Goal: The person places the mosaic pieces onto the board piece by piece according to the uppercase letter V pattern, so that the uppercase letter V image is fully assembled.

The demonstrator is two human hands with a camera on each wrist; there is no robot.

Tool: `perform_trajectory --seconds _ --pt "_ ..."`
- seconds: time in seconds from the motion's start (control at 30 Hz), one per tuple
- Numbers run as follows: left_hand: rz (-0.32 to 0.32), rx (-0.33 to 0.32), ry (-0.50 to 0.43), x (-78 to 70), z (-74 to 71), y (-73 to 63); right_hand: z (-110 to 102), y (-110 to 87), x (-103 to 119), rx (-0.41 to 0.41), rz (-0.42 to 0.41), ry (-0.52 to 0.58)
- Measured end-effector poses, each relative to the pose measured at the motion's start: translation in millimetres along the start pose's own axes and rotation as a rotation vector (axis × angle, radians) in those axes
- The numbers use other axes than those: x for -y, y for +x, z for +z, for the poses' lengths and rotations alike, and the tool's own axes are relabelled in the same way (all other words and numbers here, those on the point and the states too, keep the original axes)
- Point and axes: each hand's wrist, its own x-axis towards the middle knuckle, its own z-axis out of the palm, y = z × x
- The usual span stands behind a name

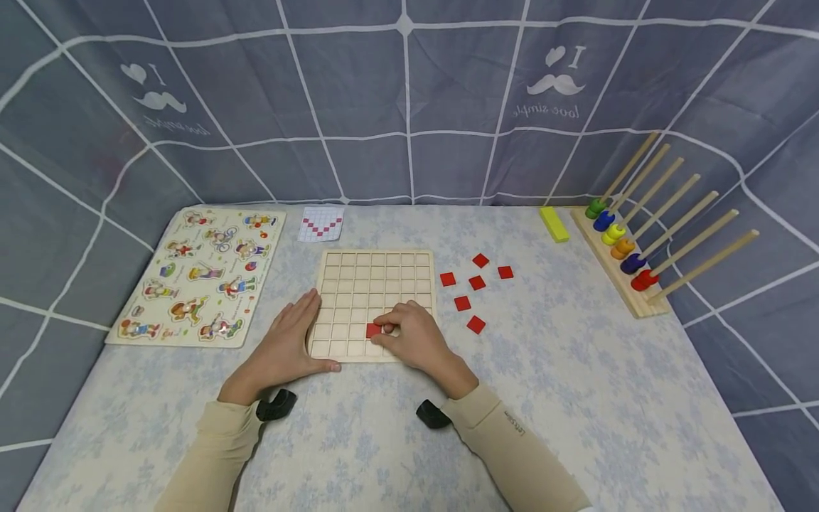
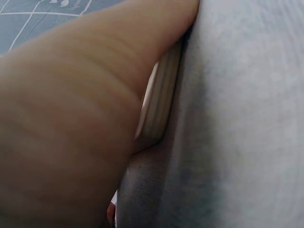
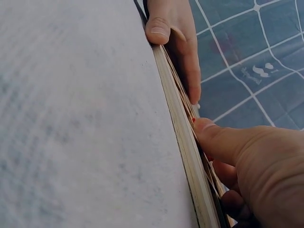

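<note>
A square wooden grid board [image 1: 340,309] lies flat on the table, its face split into small square cells. My left hand [image 1: 288,341] rests at the board's near left corner, fingers straight along the left side and thumb by the near edge. In the right wrist view that thumb [image 3: 158,31] lies at the board's edge. Thumb and forefinger of my right hand [image 1: 416,338] pinch a red square tile [image 1: 373,330] over a cell in the second row from the near edge. Seen from the right wrist, only a sliver of the tile shows; the hand hides several cells.
Several loose red tiles [image 1: 476,283] lie right of the board. Behind it is a pattern card [image 1: 321,224] with a red V of squares. A picture puzzle board [image 1: 198,274] stands left; a yellow block [image 1: 554,224] and a peg rack [image 1: 630,270] with coloured rings are at far right.
</note>
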Motion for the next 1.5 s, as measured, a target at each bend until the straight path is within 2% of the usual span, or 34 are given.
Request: perform_trajectory --seconds 0.13,0.23,0.37,0.5,0.63,0.77,0.93,1.5 --pt "0.002 -0.002 -0.004 -0.6 -0.3 -0.3 -6.5 -1.4 -0.5 0.02 -0.007 -0.008" --pt "0.007 0.001 -0.002 -1.0 0.2 0.1 -20.2 -6.1 -8.4 -0.003 -0.014 0.011" --pt "0.01 -0.002 -0.005 -0.9 0.0 1.0 -50.6 -18.6 -30.7 -0.098 -0.044 0.034" --pt "0.008 -0.006 -0.015 -0.2 -0.7 0.0 -79.9 -39.2 -61.3 -0.199 -0.064 0.03" --pt "0.008 -0.006 -0.011 -0.7 -1.5 -0.7 -97.5 -63.1 -91.6 -0.287 -0.048 0.036" --pt "0.004 -0.009 -0.016 -0.8 -2.2 -1.8 -101.2 -79.3 -113.4 -0.3 -0.014 0.064" --pt "0.007 -0.014 -0.024 -1.7 -2.2 -1.5 -98.8 -84.4 -123.8 -0.268 0.03 0.081" --pt "0.007 -0.009 -0.006 -1.0 -1.0 -0.2 -92.6 -79.9 -116.7 -0.215 0.111 -0.093"
